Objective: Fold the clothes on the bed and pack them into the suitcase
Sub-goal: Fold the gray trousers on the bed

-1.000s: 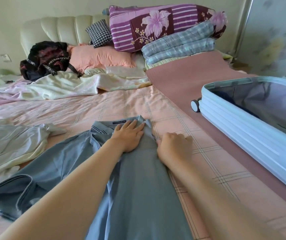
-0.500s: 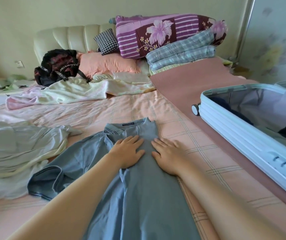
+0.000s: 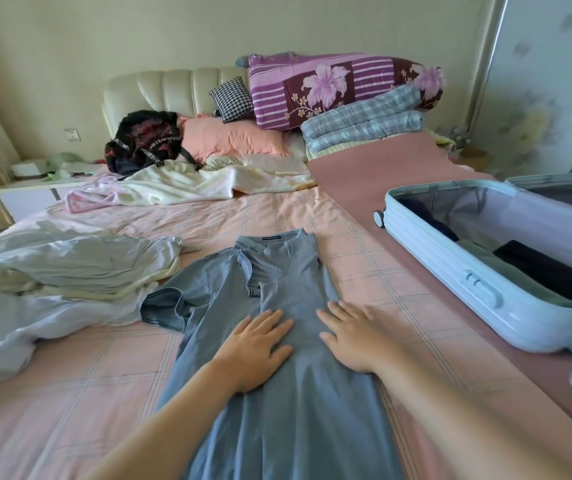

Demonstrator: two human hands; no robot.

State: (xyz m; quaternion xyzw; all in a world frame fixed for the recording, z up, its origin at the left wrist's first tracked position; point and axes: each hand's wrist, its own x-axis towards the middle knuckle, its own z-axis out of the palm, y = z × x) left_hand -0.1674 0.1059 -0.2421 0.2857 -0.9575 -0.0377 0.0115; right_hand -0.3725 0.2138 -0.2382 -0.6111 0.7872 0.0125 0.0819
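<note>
- A blue polo shirt (image 3: 277,289) lies flat on the pink checked bed (image 3: 104,375), right in the middle. Its collar points to the headboard.
- The shirt's right side is folded in over the middle. The left sleeve sticks out to the side.
- The left hand (image 3: 256,348) lies flat on the shirt, fingers straight and a little spread. It presses the cloth and grips nothing.
- The right hand (image 3: 353,337) lies flat just beside it, fingers straight too, pressing down on the shirt's right edge. The two hands do not touch.
- A light blue suitcase (image 3: 450,268) lies open on the right side of the bed, on a darker pink cover, apart from the shirt.
- In the suitcase are dark clothes (image 3: 547,268) and a green piece (image 3: 495,268) beside them.
- A pile of pale clothes (image 3: 70,268) sits rumpled to the left of the shirt, near the sleeve.
- At the head of the bed are a black backpack (image 3: 142,140), a pink pillow (image 3: 232,136), a purple flowered quilt (image 3: 340,88) and a folded blue checked blanket (image 3: 360,128).
</note>
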